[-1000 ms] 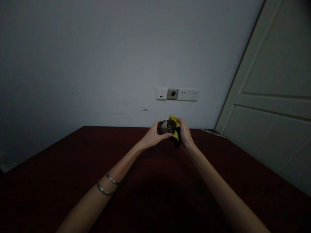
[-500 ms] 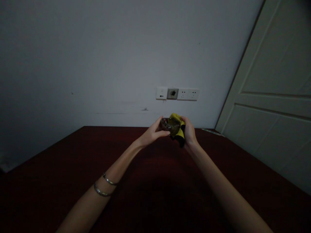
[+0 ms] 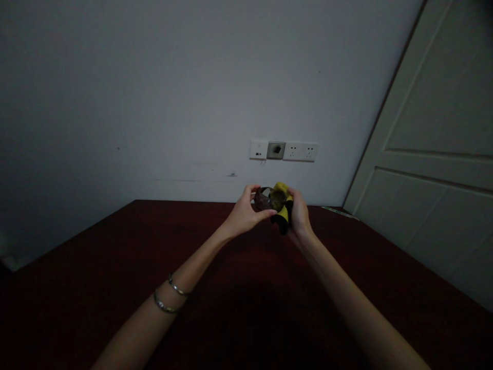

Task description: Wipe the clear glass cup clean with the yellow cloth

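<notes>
Above the far part of the dark red table, my two hands meet around a see-through, shiny glass [image 3: 264,200] that lies tilted on its side. My left hand [image 3: 246,211] grips it from the left, thumb along the near side and fingers over the far side. A yellow and black cloth [image 3: 284,212] wraps the glass's right end, its dark edge hanging down. My right hand [image 3: 300,211] is closed on the cloth from the right; its fingertips are mostly hidden behind it. Dim light blurs the glass's exact shape.
The dark red table [image 3: 173,246] reaches back to a pale wall [image 3: 173,92]. On the wall is a row of switches and sockets [image 3: 285,150]. A panelled door [image 3: 435,154] slants along the right side. A thin strip [image 3: 341,212] lies at the table's far right edge.
My left hand has shifted slightly and its thumb reaches further right along the glass. The glass has turned a little, and the cloth has shifted in my right hand. The view has moved slightly.
</notes>
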Action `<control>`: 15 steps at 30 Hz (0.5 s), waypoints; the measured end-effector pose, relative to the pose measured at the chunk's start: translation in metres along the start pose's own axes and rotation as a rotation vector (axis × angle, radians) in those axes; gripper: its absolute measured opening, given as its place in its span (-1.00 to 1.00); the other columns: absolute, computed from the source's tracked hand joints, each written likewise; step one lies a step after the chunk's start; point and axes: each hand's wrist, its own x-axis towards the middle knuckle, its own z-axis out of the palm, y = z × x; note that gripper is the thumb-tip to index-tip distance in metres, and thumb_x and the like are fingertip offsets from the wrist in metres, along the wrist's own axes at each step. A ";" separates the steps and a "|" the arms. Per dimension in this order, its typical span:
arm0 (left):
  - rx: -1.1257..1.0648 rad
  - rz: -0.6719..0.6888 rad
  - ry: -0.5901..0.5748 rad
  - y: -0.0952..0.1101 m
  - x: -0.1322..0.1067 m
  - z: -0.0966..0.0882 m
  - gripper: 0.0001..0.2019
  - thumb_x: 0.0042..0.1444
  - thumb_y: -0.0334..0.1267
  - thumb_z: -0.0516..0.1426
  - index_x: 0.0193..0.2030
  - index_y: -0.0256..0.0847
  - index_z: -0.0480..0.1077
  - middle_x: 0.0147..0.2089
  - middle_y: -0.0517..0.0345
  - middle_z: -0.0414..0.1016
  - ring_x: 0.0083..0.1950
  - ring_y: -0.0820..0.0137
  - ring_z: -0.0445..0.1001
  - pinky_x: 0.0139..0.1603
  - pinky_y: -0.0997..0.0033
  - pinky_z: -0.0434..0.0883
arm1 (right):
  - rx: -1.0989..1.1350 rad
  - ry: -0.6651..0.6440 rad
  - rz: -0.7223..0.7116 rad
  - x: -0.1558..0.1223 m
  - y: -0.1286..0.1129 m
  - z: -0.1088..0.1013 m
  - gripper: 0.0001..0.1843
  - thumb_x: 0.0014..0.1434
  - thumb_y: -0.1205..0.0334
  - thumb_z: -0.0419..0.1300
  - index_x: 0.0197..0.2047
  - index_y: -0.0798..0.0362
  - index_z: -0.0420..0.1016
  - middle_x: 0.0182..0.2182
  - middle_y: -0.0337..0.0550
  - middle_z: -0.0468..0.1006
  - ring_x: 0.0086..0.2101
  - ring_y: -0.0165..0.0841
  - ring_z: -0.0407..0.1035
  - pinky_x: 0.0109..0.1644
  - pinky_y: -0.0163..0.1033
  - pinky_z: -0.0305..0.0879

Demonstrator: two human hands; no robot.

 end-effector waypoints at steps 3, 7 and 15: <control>0.013 -0.055 -0.021 -0.001 -0.002 0.003 -0.23 -0.14 -0.20 0.32 0.15 -0.29 0.02 0.15 -0.24 0.24 0.19 0.09 0.30 0.21 -0.07 0.24 | -0.025 0.006 0.029 -0.005 -0.001 0.004 -0.78 -0.02 0.08 0.12 -0.39 0.04 0.42 -0.54 -0.30 0.48 -0.53 -0.40 0.35 -0.44 -0.31 0.30; 0.000 -0.050 -0.067 0.004 -0.003 0.003 0.03 -0.16 -0.19 0.33 0.32 -0.22 -0.27 0.33 -0.31 -0.05 0.33 0.06 0.10 0.31 -0.06 0.09 | -0.017 -0.017 0.063 -0.012 -0.005 0.009 -0.76 0.00 0.09 0.10 -0.36 0.06 0.45 -0.50 -0.24 0.52 -0.46 -0.35 0.40 -0.37 -0.27 0.34; -0.195 -0.150 -0.289 0.011 0.001 -0.011 0.10 -0.06 -0.25 0.24 0.38 -0.30 -0.52 0.43 -0.36 -0.29 0.42 0.03 -0.11 0.37 -0.10 -0.09 | -0.011 0.042 0.160 -0.003 -0.009 0.000 -0.78 0.02 0.12 0.08 -0.47 0.07 0.45 -0.61 -0.23 0.48 -0.59 -0.39 0.32 -0.44 -0.26 0.35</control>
